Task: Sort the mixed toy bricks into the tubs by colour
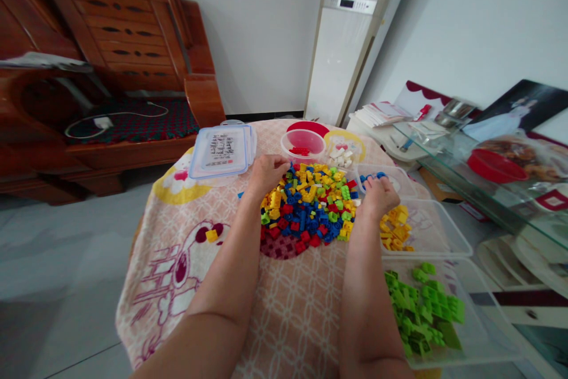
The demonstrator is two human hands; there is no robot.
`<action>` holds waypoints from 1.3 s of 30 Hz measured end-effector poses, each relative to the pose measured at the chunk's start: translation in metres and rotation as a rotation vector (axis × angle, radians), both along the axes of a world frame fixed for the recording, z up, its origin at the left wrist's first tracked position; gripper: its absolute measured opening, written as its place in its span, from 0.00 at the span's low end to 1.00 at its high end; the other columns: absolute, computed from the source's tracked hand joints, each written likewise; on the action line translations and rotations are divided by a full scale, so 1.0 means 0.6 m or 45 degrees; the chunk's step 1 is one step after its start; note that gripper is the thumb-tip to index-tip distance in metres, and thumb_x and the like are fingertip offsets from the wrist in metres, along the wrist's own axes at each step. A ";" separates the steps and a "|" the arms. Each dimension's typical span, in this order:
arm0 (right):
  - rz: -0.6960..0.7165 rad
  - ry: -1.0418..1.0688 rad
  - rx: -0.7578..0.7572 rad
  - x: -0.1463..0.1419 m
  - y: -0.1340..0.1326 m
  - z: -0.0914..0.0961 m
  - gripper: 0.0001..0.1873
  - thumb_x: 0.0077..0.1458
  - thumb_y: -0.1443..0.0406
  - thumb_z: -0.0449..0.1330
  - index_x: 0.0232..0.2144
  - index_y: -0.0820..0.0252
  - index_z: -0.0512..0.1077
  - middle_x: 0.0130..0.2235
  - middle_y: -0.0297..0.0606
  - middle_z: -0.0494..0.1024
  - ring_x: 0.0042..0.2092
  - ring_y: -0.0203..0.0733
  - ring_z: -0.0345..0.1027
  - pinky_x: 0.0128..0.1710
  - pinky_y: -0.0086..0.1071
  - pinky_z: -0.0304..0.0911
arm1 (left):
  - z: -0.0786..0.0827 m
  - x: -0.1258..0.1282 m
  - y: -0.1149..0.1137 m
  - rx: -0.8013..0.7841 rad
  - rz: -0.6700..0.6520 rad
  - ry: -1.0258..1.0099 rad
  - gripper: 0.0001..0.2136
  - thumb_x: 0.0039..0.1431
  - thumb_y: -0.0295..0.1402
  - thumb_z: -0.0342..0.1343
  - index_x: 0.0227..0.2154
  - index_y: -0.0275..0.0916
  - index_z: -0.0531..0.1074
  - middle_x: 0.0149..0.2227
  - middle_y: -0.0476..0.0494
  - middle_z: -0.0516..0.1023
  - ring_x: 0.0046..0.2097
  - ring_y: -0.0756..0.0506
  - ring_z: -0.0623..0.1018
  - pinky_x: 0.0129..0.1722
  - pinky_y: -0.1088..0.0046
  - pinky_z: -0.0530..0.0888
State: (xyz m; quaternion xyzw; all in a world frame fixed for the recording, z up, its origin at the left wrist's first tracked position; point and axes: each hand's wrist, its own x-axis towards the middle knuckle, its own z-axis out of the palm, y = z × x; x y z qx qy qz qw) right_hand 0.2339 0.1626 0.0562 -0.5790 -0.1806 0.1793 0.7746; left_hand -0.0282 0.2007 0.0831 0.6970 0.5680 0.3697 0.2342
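A mixed pile of toy building bricks in blue, yellow, red, green and white lies on the cloth-covered table. At the pile's far left edge is my left hand, its fingertips pinched together beside a blue brick; whatever they hold is too small to make out. My right hand is over the near edge of a small clear box at the pile's right. Its fingers are curled, and blue bricks show just beyond them. What lies under those fingers is hidden.
Yellow bricks and green bricks fill separate clear boxes at right. Behind the pile stand a pink bowl with red bricks and a heap of white bricks. Lids lie far left; a yellow brick sits alone. A glass shelf borders the right.
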 end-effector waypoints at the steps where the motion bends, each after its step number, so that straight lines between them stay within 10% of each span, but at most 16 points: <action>1: -0.053 0.087 0.053 -0.004 0.002 0.002 0.07 0.49 0.66 0.56 0.34 0.58 0.68 0.32 0.33 0.75 0.41 0.41 0.80 0.47 0.42 0.77 | -0.001 0.000 0.001 0.004 0.000 -0.002 0.15 0.56 0.37 0.55 0.38 0.37 0.84 0.33 0.44 0.85 0.37 0.43 0.80 0.36 0.72 0.72; 31: -0.042 0.403 0.226 -0.021 -0.019 0.025 0.06 0.52 0.72 0.60 0.29 0.59 0.65 0.27 0.30 0.76 0.33 0.35 0.80 0.45 0.36 0.79 | -0.001 0.001 0.000 0.011 0.005 0.022 0.15 0.56 0.36 0.55 0.37 0.36 0.84 0.32 0.44 0.84 0.36 0.43 0.80 0.38 0.72 0.73; 39: 0.517 -0.045 -0.035 -0.049 -0.032 0.051 0.12 0.43 0.59 0.66 0.29 0.60 0.73 0.21 0.31 0.77 0.18 0.37 0.69 0.17 0.27 0.67 | 0.000 0.002 -0.002 0.009 -0.007 0.010 0.16 0.56 0.37 0.55 0.38 0.35 0.84 0.32 0.43 0.84 0.36 0.43 0.79 0.38 0.71 0.72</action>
